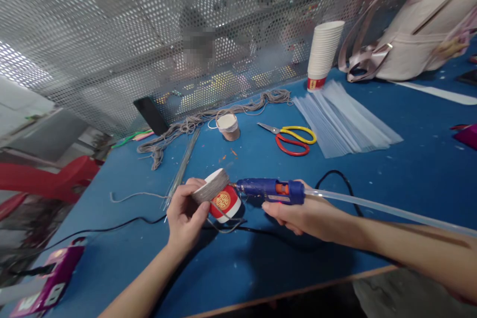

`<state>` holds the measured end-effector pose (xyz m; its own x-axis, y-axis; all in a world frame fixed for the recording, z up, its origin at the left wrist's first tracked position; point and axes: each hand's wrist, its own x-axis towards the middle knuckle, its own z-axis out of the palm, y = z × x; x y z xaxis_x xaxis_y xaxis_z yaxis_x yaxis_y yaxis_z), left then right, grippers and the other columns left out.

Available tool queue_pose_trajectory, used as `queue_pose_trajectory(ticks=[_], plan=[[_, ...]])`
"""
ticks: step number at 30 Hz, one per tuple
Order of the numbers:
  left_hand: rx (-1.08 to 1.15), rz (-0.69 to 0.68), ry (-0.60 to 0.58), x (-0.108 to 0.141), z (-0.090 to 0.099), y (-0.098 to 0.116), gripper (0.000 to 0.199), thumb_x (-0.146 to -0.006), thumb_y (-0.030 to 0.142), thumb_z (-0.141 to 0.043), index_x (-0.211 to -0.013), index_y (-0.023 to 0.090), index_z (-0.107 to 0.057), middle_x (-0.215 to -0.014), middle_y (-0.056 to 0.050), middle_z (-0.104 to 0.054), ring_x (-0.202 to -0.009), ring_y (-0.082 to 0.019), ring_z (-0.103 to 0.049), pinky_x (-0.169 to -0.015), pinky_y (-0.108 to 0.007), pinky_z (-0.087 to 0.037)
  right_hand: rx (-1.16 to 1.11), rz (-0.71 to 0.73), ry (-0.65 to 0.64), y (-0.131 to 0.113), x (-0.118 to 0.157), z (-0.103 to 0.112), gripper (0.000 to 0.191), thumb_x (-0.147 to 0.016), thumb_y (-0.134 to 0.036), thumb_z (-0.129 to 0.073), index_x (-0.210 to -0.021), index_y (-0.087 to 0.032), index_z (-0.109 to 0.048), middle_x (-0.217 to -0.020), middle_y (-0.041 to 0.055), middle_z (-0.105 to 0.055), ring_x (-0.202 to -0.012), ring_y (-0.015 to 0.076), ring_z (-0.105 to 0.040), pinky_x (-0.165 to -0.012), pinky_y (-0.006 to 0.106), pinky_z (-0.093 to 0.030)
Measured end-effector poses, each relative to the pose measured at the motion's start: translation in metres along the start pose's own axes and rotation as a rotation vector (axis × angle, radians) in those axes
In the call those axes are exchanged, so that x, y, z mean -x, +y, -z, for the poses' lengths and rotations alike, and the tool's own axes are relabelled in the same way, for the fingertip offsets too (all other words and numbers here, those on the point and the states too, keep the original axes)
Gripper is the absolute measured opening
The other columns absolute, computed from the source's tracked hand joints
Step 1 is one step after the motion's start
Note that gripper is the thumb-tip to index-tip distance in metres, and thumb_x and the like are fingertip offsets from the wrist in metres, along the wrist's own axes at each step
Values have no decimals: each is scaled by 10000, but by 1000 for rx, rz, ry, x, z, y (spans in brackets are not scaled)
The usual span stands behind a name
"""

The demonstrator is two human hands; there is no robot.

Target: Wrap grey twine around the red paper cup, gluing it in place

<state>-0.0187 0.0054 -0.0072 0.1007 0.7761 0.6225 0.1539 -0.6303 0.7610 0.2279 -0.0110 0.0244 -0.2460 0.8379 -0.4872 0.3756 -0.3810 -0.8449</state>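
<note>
My left hand (188, 213) is closed round a red and white paper cup (226, 202), which it holds tilted above the table. Grey cord (212, 186) is wound about the cup's rim end, and a loose length hangs below the cup. In my right hand (298, 216) is a blue glue gun (268, 190), its nozzle pointing left at the edge of the wound cord. Whether the nozzle touches the cup I cannot tell. A long clear glue stick (372, 204) sticks out of the gun's back end.
Scissors (294, 139) with red and yellow handles lie beyond the gun. Behind are a spool (228, 126), grey cord bundles (186, 126), a phone (151, 115), stacked paper cups (323, 52), translucent strips (343, 121) and a pale bag (410, 35). A purple power strip (55, 278) sits front left; black cables cross the table.
</note>
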Motion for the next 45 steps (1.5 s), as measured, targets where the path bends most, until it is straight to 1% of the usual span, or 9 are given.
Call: queue_pose_trajectory(ticks=[6, 12, 16, 18, 23, 32, 35, 40, 45], plan=[[-60, -19, 7, -3, -3, 6, 112, -779, 228, -660, -860, 212, -585, -723, -7, -567, -723, -157, -528, -674, -292, -446, -3, -28, 68, 5, 6, -2, 298, -698, -454, -662, -756, -222, -484, -526, -63, -510, -449, 97, -456, -446, 213, -358], [-87, -27, 8, -4, -4, 8, 110, -778, 235, -658, -854, 213, -580, -720, -6, -564, -718, -158, -531, -663, -295, -450, 56, 278, -35, -6, 15, 4, 219, -750, -323, -570, -625, -214, -427, -532, -49, -418, -502, 98, -394, -467, 206, -335], [-83, -41, -11, -4, -5, 10, 104, -783, 225, -653, -858, 210, -582, -718, -5, -563, -716, -153, -530, -659, -287, -449, 55, 370, -78, -12, 16, 7, 243, -736, -282, -565, -572, -206, -403, -526, -46, -385, -505, 94, -356, -459, 205, -305], [-74, -36, -16, -4, -4, 9, 103, -787, 220, -648, -865, 210, -582, -725, -7, -567, -721, -153, -531, -662, -286, -448, 34, 336, -72, -11, 14, 6, 248, -741, -273, -566, -576, -207, -392, -510, -52, -391, -482, 87, -356, -448, 203, -301], [-41, -29, -5, -2, -1, 5, 109, -791, 220, -643, -879, 213, -579, -724, -8, -564, -736, -158, -526, -675, -293, -444, 0, 49, 19, -1, 5, 2, 238, -734, -360, -631, -676, -212, -454, -505, -61, -476, -435, 84, -418, -420, 194, -332], [-108, -16, 16, -4, -5, 8, 107, -783, 234, -653, -856, 213, -577, -726, -6, -570, -721, -158, -540, -667, -297, -455, -30, 28, 61, 8, 7, 0, 261, -742, -434, -647, -794, -227, -497, -513, -59, -506, -432, 99, -443, -425, 213, -351], [-149, -25, 19, -6, -8, 12, 98, -781, 228, -648, -846, 212, -576, -716, -1, -563, -711, -158, -544, -657, -299, -462, -13, 129, 44, 4, 12, 0, 203, -753, -378, -615, -828, -221, -511, -517, -66, -470, -454, 101, -424, -435, 211, -347], [-215, -86, -17, -6, -11, 14, 120, -774, 156, -627, -862, 211, -569, -718, 2, -556, -707, -150, -539, -647, -286, -461, 98, 454, -25, -5, 10, 1, 200, -736, -269, -567, -584, -199, -460, -532, -29, -449, -519, 103, -407, -467, 209, -333], [-267, -90, -1, -4, -12, 12, 140, -748, 140, -645, -849, 208, -575, -742, -8, -583, -713, -158, -555, -648, -292, -457, 169, 510, -62, -8, 11, -1, 230, -748, -226, -527, -571, -198, -383, -524, -49, -414, -478, 75, -328, -450, 201, -296]])
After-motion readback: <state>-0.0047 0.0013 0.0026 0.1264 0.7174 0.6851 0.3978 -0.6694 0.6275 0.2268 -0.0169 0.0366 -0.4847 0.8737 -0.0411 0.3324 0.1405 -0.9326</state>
